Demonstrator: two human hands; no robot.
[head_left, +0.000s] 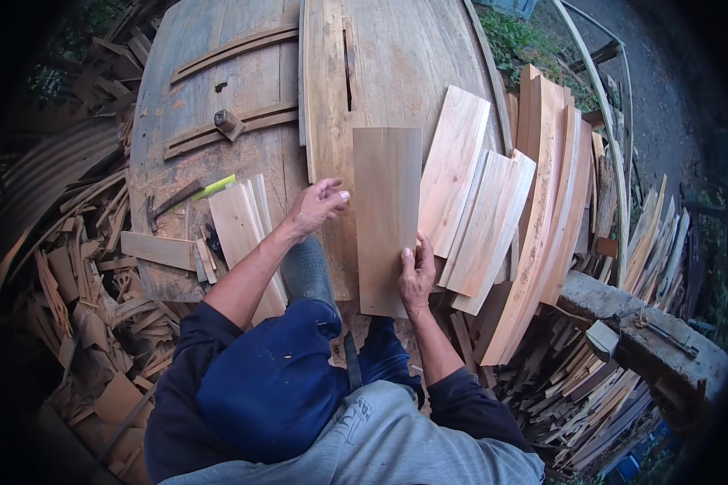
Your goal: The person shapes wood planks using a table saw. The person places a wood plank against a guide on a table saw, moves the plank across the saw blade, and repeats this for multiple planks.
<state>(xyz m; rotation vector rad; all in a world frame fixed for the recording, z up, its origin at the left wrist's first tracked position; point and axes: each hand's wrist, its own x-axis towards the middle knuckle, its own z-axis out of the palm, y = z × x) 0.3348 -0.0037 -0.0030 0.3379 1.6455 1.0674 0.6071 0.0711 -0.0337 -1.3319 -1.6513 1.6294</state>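
Observation:
A smooth, flat wooden board (387, 210) stands lengthwise in front of me, its long side running away from my body. My right hand (416, 275) grips its right edge near the lower end, thumb on the face and the other fingers partly hidden behind. Just off the board's left edge, my left hand (319, 207) is held with fingers apart and nothing in it. Right of the board lie several similar boards, among them a pinkish one (455, 162) and an overlapping pair (489, 230). More boards (239, 226) rest beneath my left forearm.
A hammer (174, 200) lies on the worktable (166, 105) at left, near a yellow-green strip (215, 186). A wooden block (229, 124) sits on a slotted rail. Long planks (542, 202) stand at right, by a concrete beam (647, 323). Scrap wood (121, 323) is heaped at left.

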